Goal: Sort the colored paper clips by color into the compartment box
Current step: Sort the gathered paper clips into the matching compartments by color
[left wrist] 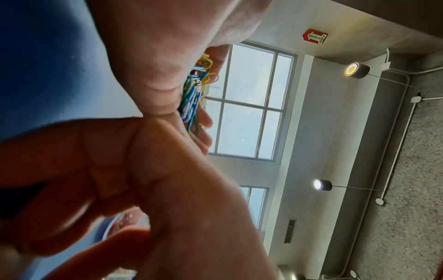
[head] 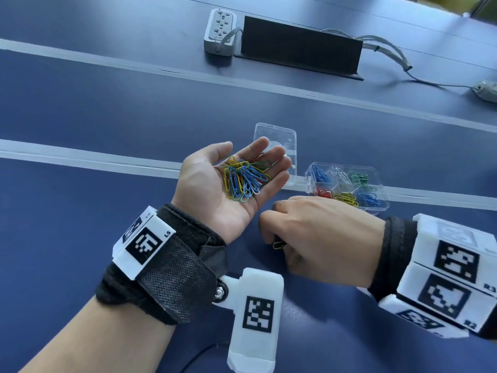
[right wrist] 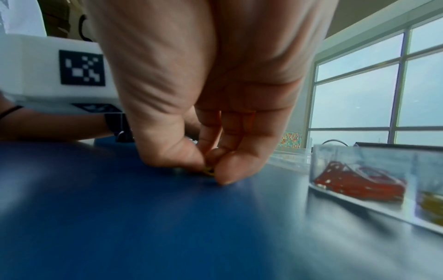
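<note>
My left hand lies palm up above the blue table, fingers nearly straight, cradling a heap of mixed paper clips in blue, yellow, green and red; the same clips show edge-on in the left wrist view. My right hand reaches down to the table just below it, thumb and fingertips pinching a yellow paper clip that lies on the surface. The clear compartment box stands to the right, holding sorted blue, white, green, red and yellow clips; red clips fill its near cell.
The box's clear lid lies flat behind my left fingers. Farther back stand a white power strip, a black cable box and grey cables. White stripes cross the table.
</note>
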The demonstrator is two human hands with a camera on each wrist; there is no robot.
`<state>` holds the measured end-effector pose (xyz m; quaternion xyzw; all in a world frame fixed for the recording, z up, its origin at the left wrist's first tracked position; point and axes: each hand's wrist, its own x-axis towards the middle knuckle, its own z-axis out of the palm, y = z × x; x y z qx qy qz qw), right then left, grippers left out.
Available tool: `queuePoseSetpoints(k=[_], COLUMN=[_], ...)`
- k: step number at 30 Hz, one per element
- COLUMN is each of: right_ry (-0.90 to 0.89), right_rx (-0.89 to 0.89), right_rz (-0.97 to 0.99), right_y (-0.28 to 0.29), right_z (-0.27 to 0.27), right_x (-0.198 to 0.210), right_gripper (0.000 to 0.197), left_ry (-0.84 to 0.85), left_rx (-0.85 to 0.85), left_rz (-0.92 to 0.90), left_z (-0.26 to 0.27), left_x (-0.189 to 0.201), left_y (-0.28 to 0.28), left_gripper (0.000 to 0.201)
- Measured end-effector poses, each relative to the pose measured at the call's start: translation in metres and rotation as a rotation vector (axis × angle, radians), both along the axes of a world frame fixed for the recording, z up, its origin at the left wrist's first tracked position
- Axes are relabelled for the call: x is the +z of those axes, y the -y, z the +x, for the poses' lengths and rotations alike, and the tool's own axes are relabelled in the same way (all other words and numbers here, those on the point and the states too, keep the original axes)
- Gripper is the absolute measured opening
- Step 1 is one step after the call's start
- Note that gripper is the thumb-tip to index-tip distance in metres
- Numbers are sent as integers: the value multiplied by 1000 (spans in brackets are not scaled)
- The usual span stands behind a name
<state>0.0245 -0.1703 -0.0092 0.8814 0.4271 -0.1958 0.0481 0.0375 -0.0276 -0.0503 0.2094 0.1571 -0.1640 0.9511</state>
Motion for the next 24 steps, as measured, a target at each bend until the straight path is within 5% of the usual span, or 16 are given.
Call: queuePoseSetpoints(k=[5, 8, 15, 17, 21, 24], right_ry=[-88, -230, -1002, -909, -220, -107], right_rx=[-11, -224, -898, -861, -445, -390], right_rz=[94, 347, 991, 974, 549, 423], right_y=[7, 11, 4, -6, -25, -31], right_z=[4, 14, 50, 55, 54, 55], right_x=[-4, 8, 43, 43, 35, 31], right_gripper=[19, 21, 24, 12, 4, 9], left_ry=[-3, -9, -21, -13, 17, 30], left_rx=[7, 21, 9, -16, -41, -61], left_rz=[1, -12, 19, 19, -15, -43], left_z=[0, 0, 0, -1, -3, -3], left_x=[0, 0, -2, -2, -3, -2], left_y=[1, 0, 4, 5, 7, 8], left_gripper=[43, 42, 43, 44, 46, 46])
